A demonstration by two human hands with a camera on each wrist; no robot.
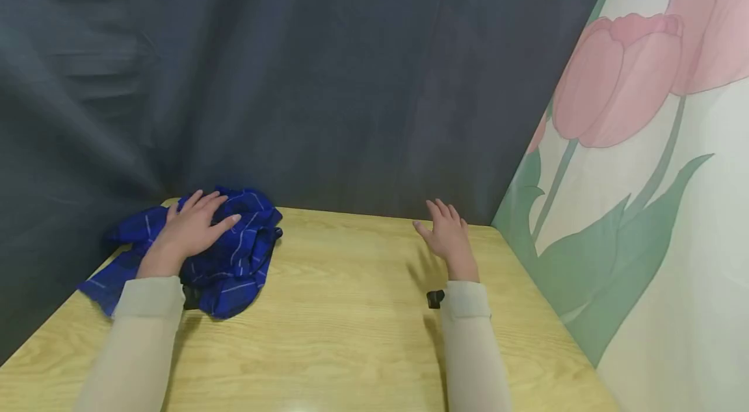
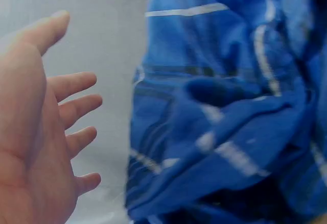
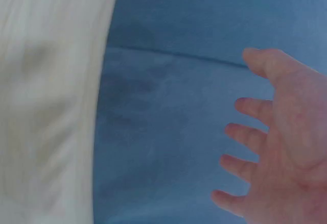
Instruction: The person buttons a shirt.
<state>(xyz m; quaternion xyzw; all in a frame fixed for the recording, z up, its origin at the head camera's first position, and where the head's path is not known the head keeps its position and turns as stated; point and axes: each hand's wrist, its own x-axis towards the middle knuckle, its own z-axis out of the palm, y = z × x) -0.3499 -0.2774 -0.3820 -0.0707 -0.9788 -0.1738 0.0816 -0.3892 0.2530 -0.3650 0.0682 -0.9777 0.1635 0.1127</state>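
Note:
A crumpled blue plaid cloth with white and dark stripes lies in a heap at the far left of the table. Over it, in the head view, is my left hand, fingers spread and extended. The left wrist view shows a gap between that hand and the cloth, with nothing in the fingers. My right hand hovers above the table's far right part, its fingers straight and apart. It holds nothing, as the right wrist view of the hand also shows. Folds hide the cloth's full shape.
The pale wood-grain table ends at a dark curtain along the back and left. On the right stands a wall painted with pink tulips. A small black piece sits at my right wrist.

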